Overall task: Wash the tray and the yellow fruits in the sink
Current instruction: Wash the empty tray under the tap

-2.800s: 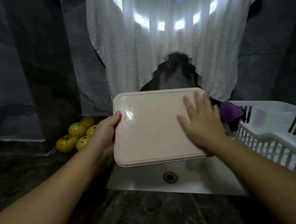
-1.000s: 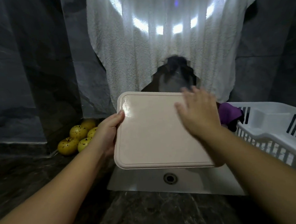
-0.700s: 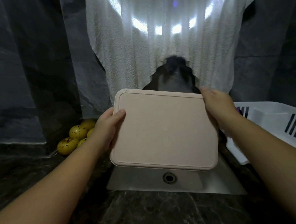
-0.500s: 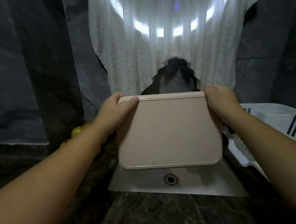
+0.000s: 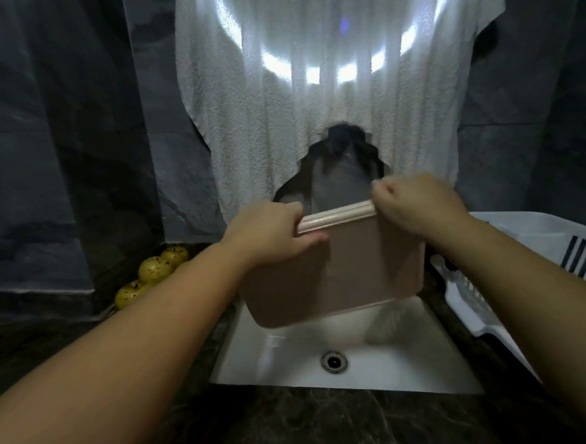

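Both my hands, left hand [image 5: 268,233] and right hand [image 5: 417,207], grip the tray [image 5: 342,273] upright over the sink [image 5: 326,343]; washing step, likely rinsing next.

Both bare forearms reach forward side by side. The left hand [image 5: 268,235] and the right hand [image 5: 417,204] curl (knuckles up) over the top edge of the tray [image 5: 339,274], gripping it.
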